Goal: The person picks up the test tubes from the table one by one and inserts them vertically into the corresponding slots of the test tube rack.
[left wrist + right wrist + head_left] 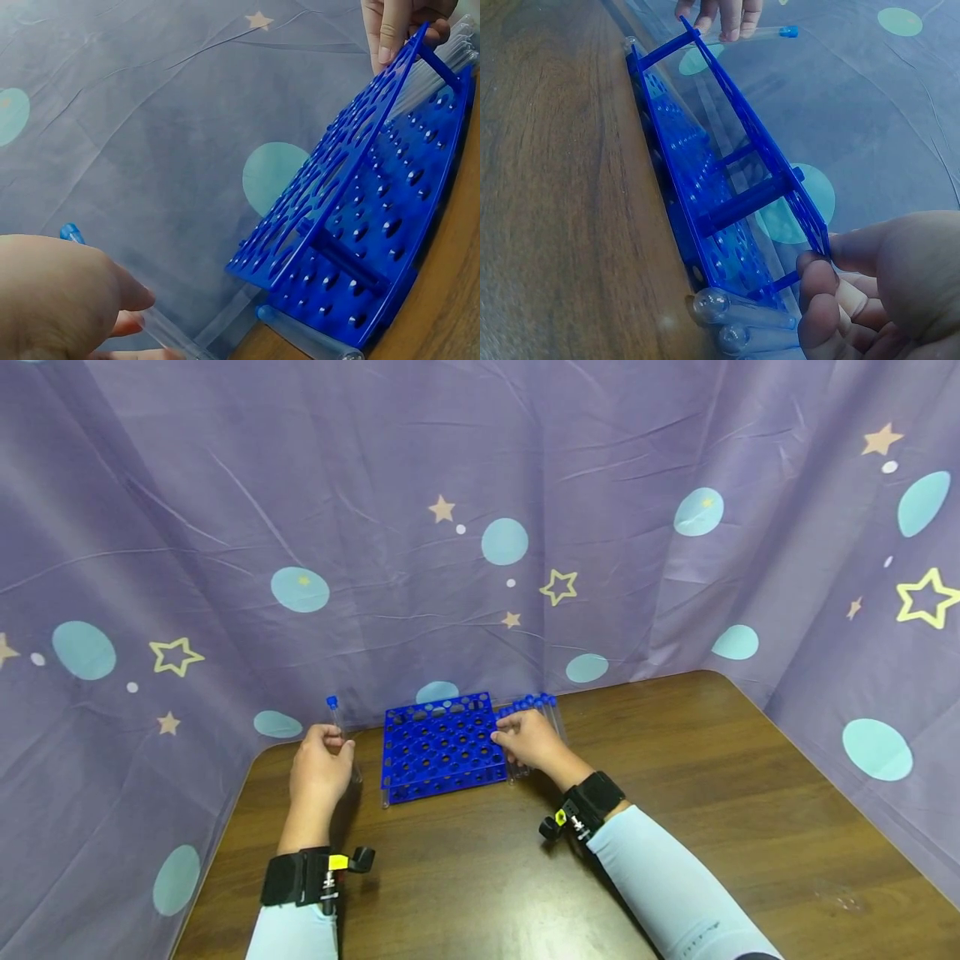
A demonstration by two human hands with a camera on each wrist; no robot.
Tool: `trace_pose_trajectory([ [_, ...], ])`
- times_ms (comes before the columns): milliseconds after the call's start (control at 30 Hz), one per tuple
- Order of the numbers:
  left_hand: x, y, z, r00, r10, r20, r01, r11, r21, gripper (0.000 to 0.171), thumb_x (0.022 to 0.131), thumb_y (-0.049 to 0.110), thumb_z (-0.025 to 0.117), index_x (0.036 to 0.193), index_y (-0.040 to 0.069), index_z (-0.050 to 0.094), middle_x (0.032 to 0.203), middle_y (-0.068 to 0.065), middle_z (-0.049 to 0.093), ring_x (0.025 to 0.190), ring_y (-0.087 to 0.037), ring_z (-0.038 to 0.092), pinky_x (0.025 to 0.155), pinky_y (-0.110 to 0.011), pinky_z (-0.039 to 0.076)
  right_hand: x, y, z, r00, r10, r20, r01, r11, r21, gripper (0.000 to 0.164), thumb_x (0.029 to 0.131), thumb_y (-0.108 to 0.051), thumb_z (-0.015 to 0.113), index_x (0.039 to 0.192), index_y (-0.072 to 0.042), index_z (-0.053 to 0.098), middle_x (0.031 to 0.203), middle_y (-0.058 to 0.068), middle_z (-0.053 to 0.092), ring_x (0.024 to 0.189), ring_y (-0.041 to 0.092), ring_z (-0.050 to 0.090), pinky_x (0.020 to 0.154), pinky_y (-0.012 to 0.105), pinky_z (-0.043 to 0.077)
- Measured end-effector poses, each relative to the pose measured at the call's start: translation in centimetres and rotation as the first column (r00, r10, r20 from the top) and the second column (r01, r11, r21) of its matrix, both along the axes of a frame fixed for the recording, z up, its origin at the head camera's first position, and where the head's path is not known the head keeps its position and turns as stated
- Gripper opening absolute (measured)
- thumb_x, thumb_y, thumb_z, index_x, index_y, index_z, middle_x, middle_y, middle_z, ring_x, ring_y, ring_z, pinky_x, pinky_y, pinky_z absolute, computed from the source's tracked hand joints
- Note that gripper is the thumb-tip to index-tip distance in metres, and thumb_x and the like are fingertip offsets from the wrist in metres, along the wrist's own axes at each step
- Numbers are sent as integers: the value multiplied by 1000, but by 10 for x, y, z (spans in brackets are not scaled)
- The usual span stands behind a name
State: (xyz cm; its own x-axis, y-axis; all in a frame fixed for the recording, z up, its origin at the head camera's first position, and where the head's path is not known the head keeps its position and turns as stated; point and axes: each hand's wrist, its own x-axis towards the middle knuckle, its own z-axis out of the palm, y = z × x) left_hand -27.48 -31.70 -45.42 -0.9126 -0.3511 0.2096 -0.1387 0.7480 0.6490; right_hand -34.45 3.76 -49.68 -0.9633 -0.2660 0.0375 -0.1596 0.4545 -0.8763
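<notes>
Well, the capped test tube (763,34) in your left hand (318,767) stands clear just left of the blue test tube rack (444,745), tilted with its blue cap up; it should be light, rigid and rather slick, and brittle if it is glass, so a gentle pinch high on the barrel, below the cap, would suit it best. The rack, on the wooden table (465,868), looks like light, stiff plastic, easily nudged, and best steadied by an edge of its upper plate. Your left thumb and fingers close round the tube, while your right hand (534,742) pinches the right end of that plate, fingers curled, right beside the loose tubes (761,336) lying there. Another tube (307,334) lies along the rack's left end.
</notes>
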Motion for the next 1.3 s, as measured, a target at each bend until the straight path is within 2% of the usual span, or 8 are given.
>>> trace_pose_trajectory([
  [100, -1, 1, 0, 1000, 7, -20, -7, 1000, 8, 36, 103, 23, 66, 132, 4, 58, 127, -18, 72, 107, -40, 70, 95, -59, 51, 0, 1, 0, 1000, 4, 0, -4, 1000, -2, 38, 101, -18, 76, 130, 6, 73, 59, 4, 69, 42, 13, 57, 40, 25, 49],
  [267, 0, 1, 1, 999, 5, -41, -5, 1000, 19, 37, 104, 23, 66, 134, 3, 57, 127, -19, 71, 108, -39, 72, 94, -59, 52, 0, 1, -1, 1000, 13, -6, -13, 1000, -9, 37, 101, -17, 75, 129, 7, 73, 59, 4, 69, 42, 13, 57, 41, 26, 50],
  [567, 2, 4, 6, 995, -20, -93, 25, 999, 45, 38, 106, 22, 64, 137, 2, 55, 131, -20, 69, 110, -41, 72, 90, -59, 56, -1, 1, -2, 1000, 10, -5, -10, 1000, -10, 38, 100, -19, 77, 129, 6, 73, 60, 4, 69, 43, 13, 58, 42, 27, 51],
  [767, 0, 7, 9, 991, -37, -125, 44, 998, 54, 40, 107, 23, 64, 139, 2, 53, 132, -19, 67, 111, -40, 73, 92, -58, 56, -1, 0, -2, 1000, 1, -3, -1, 1000, -12, 38, 100, -19, 77, 129, 6, 73, 60, 4, 70, 44, 14, 59, 42, 27, 52],
  [1033, -6, 16, 14, 983, -39, -179, 46, 998, 35, 38, 106, 26, 67, 136, 6, 56, 128, -15, 69, 109, -37, 72, 92, -57, 55, -1, -1, -2, 1000, -2, 8, 2, 1000, -10, 39, 100, -20, 77, 130, 5, 73, 61, 5, 71, 44, 14, 59, 42, 28, 52],
  [1300, -19, 23, 31, 977, -50, -206, 59, 998, 37, 39, 107, 29, 66, 139, 9, 57, 130, -13, 69, 112, -36, 72, 92, -58, 56, 0, -1, -1, 1000, -7, -2, 7, 1000, -8, 37, 100, -18, 77, 129, 5, 73, 63, 5, 71, 45, 14, 60, 42, 28, 52],
])
